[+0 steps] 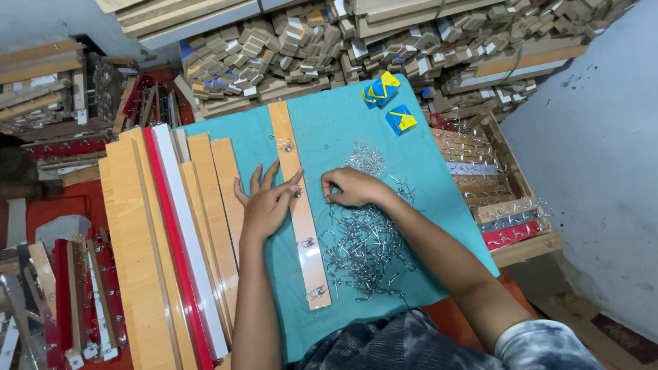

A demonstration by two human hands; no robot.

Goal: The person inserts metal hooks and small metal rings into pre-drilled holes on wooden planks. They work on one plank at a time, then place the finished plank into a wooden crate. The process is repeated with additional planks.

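Note:
A long wooden strip [286,147] with metal hooks fixed to it lies lengthwise on a teal board [343,130]. My left hand [266,199] rests flat beside the strip, fingers spread, its fingertips touching the strip's left edge near the middle. My right hand [351,187] is curled to the right of the strip, fingertips pinched on a small metal piece close to the strip's edge. A pile of loose metal hooks [363,250] lies just below my right hand. A smaller heap of tiny screws [365,157] sits above it.
Several wooden, white and red strips [171,233] are stacked to the left of the board. Small blue and yellow boxes [387,99] sit at its far end. A wooden crate [504,199] holds finished hook strips on the right. Bundles of cut wood [329,41] are piled behind.

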